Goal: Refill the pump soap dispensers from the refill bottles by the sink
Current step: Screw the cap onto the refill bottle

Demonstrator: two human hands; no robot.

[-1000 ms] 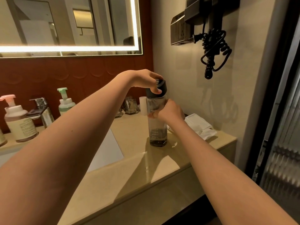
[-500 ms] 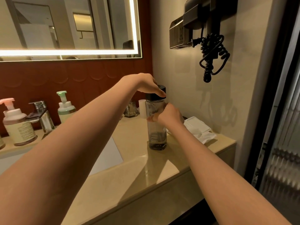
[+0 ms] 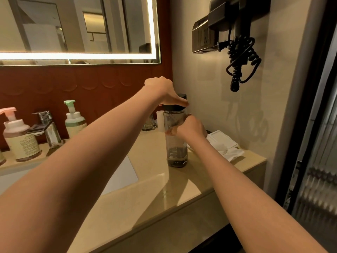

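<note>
The left hand (image 3: 165, 94) comes down over the black cap (image 3: 180, 103) of the bottle (image 3: 176, 143), fingers curled round the cap's rim and gripping it. The right hand (image 3: 188, 127) is wrapped round the bottle's upper half, holding it upright on the worktop (image 3: 149, 203) near the right end, close to the side wall.

The bottle is clear and smoky, with a shallow layer of dark liquid at the bottom. There are pale markings low on its side, too small to read.

Just behind the bottle stands a small white cup (image 3: 160, 121), and beside that a glass (image 3: 148, 123) against the red back wall. To the right of the bottle lies a white packet (image 3: 225, 144) on a folded cloth.

Left of the arms, the sink (image 3: 125, 172) is set into the worktop, with a chrome tap (image 3: 48, 128) behind it. A green pump dispenser (image 3: 74, 119) stands to the tap's right, a pink one (image 3: 17, 134) to its left. The pink one shows brownish liquid through its body and carries a pale label of fine print that I cannot read; the green one's label is no clearer.

Above hangs a lit mirror (image 3: 78, 28). On the side wall are a socket (image 3: 202, 35) and a dark hair dryer (image 3: 237, 24) with its coiled cord (image 3: 240, 64) dangling.
</note>
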